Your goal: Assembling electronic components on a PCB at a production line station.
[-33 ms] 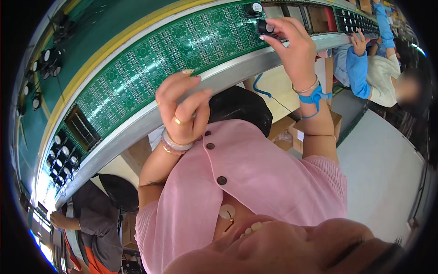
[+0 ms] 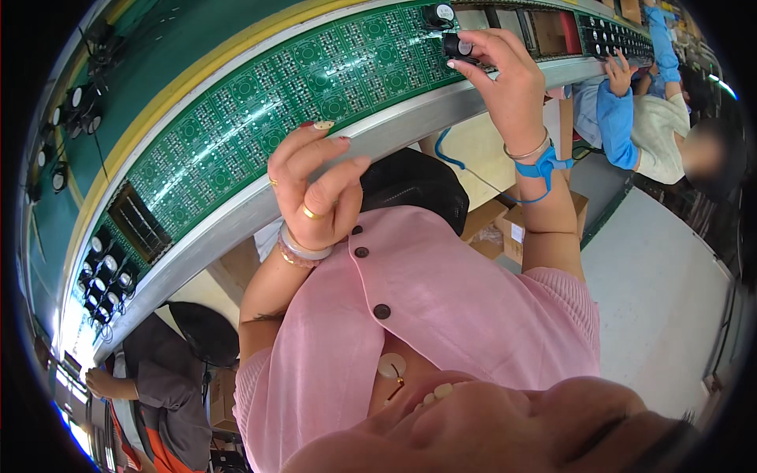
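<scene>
A long green circuit board panel (image 2: 300, 87) lies along the metal-edged bench in front of me. At its right end, my right hand (image 2: 509, 79) pinches a small black cylindrical part (image 2: 456, 47) with a pale round top, held at the board's surface. Whether its pins are seated I cannot tell. Just beyond it stands a similar black part (image 2: 438, 16) with a white top. My left hand (image 2: 315, 177) hovers by the near edge of the board, fingers loosely bent and apart, holding nothing.
More black parts with white tops sit on a board at left (image 2: 102, 276) and in a loose group on the green surface (image 2: 75, 118). A metal rail (image 2: 394, 114) edges the bench. Co-workers' hands show at far right (image 2: 620, 75) and lower left (image 2: 106, 384).
</scene>
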Demonstrator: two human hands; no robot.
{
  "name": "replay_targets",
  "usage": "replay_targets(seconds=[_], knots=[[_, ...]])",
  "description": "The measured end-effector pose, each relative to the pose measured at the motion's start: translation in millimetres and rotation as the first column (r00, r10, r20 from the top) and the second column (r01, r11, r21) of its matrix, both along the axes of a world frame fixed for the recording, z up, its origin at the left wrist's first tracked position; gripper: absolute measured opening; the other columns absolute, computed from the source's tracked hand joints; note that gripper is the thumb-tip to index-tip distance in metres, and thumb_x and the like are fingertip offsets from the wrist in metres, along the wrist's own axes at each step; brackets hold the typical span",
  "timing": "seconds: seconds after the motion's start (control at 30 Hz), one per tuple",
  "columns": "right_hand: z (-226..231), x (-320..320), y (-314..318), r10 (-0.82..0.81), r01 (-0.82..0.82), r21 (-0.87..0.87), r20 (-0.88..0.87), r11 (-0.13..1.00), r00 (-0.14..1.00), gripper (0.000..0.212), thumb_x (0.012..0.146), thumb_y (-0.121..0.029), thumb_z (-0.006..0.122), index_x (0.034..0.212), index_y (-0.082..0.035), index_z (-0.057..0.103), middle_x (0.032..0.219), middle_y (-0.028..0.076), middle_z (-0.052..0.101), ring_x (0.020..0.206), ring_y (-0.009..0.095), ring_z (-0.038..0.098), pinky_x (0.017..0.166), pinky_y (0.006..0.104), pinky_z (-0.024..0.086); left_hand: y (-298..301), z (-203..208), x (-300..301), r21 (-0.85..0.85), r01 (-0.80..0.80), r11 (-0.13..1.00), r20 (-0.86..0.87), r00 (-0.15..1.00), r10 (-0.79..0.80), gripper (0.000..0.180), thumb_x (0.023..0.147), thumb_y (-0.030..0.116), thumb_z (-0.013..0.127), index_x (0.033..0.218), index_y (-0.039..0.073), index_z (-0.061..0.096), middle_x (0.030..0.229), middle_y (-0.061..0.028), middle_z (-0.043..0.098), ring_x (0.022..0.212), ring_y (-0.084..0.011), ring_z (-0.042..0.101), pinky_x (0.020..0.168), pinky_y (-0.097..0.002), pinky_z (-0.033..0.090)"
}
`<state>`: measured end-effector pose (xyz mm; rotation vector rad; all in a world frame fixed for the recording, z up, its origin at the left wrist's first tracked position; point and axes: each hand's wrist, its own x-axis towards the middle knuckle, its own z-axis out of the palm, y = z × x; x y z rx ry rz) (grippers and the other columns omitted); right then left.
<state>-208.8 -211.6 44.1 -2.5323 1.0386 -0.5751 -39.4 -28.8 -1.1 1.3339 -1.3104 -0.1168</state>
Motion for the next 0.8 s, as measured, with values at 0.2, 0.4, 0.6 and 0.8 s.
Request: replay_targets(seconds=[0.2,0.4,0.6,0.8], knots=[[1.2,7.4,-0.8,-0.008,0.003,-0.038,-0.111,0.999,0.994,0.032,0.067,-0.002,0.074,0.097,-0.004,0.065,0.093,0.006,0.061,0.074,0.016,0.062,0.065,0.0256,0.052,2.9,-2.7,0.6,-0.011,-0.011,1.000,0.081,0.997,0.012,0.029,0.062,0.008,0.072,0.088,0.021,0.065,0.095,0.0007,0.059,0.100,-0.0237,0.053,0.093,-0.0439,0.040],[-1.8,6.3,-4.7,0.084,-0.113,-0.188,-0.156,0.976,0.984,0.033,0.065,-0.010,0.075,0.095,-0.009,0.064,0.092,0.002,0.059,0.069,0.021,0.059,0.061,0.0297,0.049,4.5,-6.9,1.0,-0.035,0.012,0.999,0.108,0.994,-0.008,0.027,0.063,0.012,0.073,0.087,0.022,0.065,0.095,0.0037,0.059,0.101,-0.0223,0.052,0.096,-0.0448,0.038],[5.1,8.2,-8.7,0.138,-0.176,-0.163,-0.223,0.971,0.965,0.030,0.066,-0.009,0.074,0.094,-0.009,0.063,0.090,0.002,0.059,0.072,0.022,0.060,0.061,0.0297,0.049,4.7,-6.6,1.5,-0.023,0.032,0.999,0.103,0.994,-0.030,0.026,0.064,0.013,0.072,0.087,0.023,0.065,0.095,0.0056,0.060,0.102,-0.0208,0.051,0.098,-0.0448,0.037],[3.7,8.3,-9.1,0.172,-0.216,-0.215,-0.205,0.952,0.963,0.029,0.066,-0.008,0.074,0.094,-0.009,0.064,0.089,0.002,0.059,0.072,0.022,0.061,0.062,0.0297,0.050,8.0,-5.2,2.2,-0.017,0.055,0.998,0.115,0.992,-0.053,0.024,0.064,0.013,0.072,0.086,0.023,0.067,0.096,0.0064,0.060,0.103,-0.0206,0.051,0.099,-0.0447,0.035]])
